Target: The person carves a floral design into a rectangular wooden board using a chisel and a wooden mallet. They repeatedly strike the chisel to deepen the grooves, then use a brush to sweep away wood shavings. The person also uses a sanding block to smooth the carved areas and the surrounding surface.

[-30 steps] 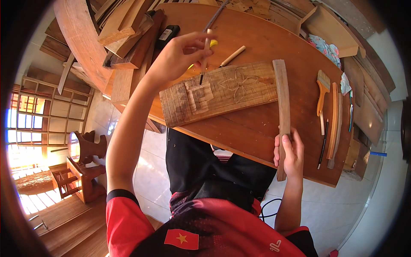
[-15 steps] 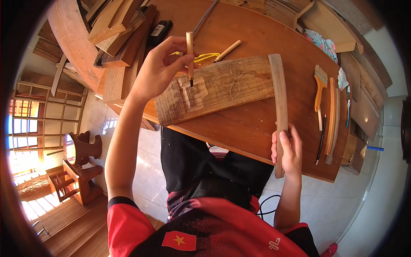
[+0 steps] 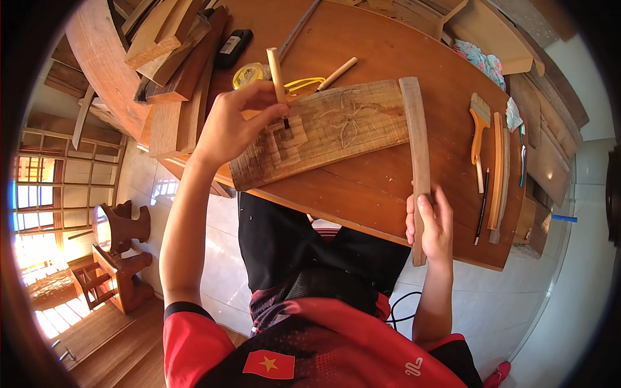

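Observation:
My left hand (image 3: 236, 126) pinches a chisel (image 3: 276, 74) by its pale wooden handle, leaning slightly left at the top. Its dark blade points down at the cut recess (image 3: 292, 137) in a carved wooden board (image 3: 323, 152); whether it touches cannot be told. A flower outline (image 3: 351, 121) is incised farther right on the board. My right hand (image 3: 433, 223) is closed around the near end of a long, slim wooden bar (image 3: 419, 139). The bar's far end overlaps the board's right edge in this view. Behind the board lies another wooden-handled tool (image 3: 339, 73).
A yellow tape measure (image 3: 251, 75) and a black case (image 3: 233, 48) lie behind my left hand, beside stacked timber (image 3: 187, 77). On the right of the table (image 3: 362, 187) are a brush (image 3: 479, 123), a pencil (image 3: 482, 207) and wooden strips (image 3: 497, 168). A cloth (image 3: 480, 61) sits at the back right.
My left hand sits lower along the chisel, whose top now leans left. The tape measure has come into sight behind it. The whole view has shifted slightly; my right hand keeps its hold.

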`<state>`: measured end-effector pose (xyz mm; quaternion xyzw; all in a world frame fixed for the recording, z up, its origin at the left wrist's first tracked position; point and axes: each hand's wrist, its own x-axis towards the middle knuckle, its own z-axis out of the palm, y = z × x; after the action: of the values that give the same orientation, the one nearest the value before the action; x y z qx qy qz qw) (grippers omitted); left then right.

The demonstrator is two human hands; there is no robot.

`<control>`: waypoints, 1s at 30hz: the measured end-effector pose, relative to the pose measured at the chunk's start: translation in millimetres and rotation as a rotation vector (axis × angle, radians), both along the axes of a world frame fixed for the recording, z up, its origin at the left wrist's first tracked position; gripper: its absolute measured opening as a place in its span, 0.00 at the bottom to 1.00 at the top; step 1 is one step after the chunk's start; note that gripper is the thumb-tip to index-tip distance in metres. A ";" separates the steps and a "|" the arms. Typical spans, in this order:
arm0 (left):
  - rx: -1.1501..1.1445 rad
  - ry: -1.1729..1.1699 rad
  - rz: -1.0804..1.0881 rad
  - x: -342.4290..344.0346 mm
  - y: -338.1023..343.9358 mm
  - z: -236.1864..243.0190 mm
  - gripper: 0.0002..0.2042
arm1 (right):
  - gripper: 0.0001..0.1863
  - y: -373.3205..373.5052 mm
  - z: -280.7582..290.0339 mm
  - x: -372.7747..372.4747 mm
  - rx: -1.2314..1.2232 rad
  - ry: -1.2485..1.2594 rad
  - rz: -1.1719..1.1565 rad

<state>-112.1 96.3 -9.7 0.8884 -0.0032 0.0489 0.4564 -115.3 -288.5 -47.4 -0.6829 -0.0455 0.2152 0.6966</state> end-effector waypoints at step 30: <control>-0.255 -0.035 -0.326 32.0 -16.6 -12.5 0.16 | 0.15 3.2 -0.9 -0.8 -0.031 -0.026 0.000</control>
<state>-80.1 79.6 -22.2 0.8103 -0.1484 -0.0102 0.5669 -116.1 -285.3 -48.4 -0.6962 -0.0512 0.2072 0.6854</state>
